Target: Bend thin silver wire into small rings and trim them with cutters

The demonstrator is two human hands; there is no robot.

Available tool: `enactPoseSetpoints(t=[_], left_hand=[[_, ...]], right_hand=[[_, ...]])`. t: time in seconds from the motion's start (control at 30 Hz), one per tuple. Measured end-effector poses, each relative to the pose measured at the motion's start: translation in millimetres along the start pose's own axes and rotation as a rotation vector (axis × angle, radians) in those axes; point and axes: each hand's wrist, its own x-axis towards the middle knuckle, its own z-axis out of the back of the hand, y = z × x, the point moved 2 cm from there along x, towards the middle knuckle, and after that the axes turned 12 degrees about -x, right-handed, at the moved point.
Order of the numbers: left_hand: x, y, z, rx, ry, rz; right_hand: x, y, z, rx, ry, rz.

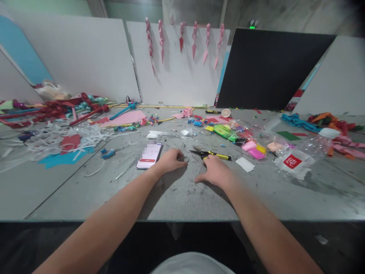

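My left hand [172, 160] rests on the grey table just right of a phone [149, 155] with a lit screen. Its thumb and fingers curl round a small piece of thin wire [183, 158]. Across from it, my right hand [216, 171] lies palm down, thumb and fingers apart, with its fingertips at the yellow-and-black handles of the pliers [219, 155]. The pliers lie on the table, their dark tips pointing left toward my left hand. A white paper card [245, 164] is to the right of my right hand.
A clear plastic bottle [316, 146] with a white cap lies at the right. Colourful clay packets [224, 131] sit behind my right hand. White paper strips [49, 139] and blue paper [61, 158] cover the left. Paper chains hang on a white board [176, 83].
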Motion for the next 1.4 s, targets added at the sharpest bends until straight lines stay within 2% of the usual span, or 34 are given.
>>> enactPoseSetpoints(t=[0.3,0.6,0.77,0.93,1.13,1.27,1.4], left_hand=[[-2,5,6.8,-0.255,0.110,0.009],[-9,0,17.0,-0.426,0.047,0.122],[-10,-5,13.9,-0.573,0.072,0.151],[-11,-9,8.9,-0.686,0.159,0.225],[-13,-19,1.6,-0.753,0.242,0.302],[-16,-23,-0.4,-0.792,0.260,0.295],[-17,-24,-1.6,-0.807,0.288,0.272]], right_hand=[[1,1,2,0.047,0.002,0.054],[6,1,-2,0.181,-0.021,-0.020],[7,-1,-8,0.400,-0.033,-0.047],[14,0,-12,0.801,0.021,-0.028],[35,2,-10,1.125,-0.165,-0.067],[43,4,-13,1.205,-0.260,-0.079],[47,6,-16,1.239,-0.279,-0.060]])
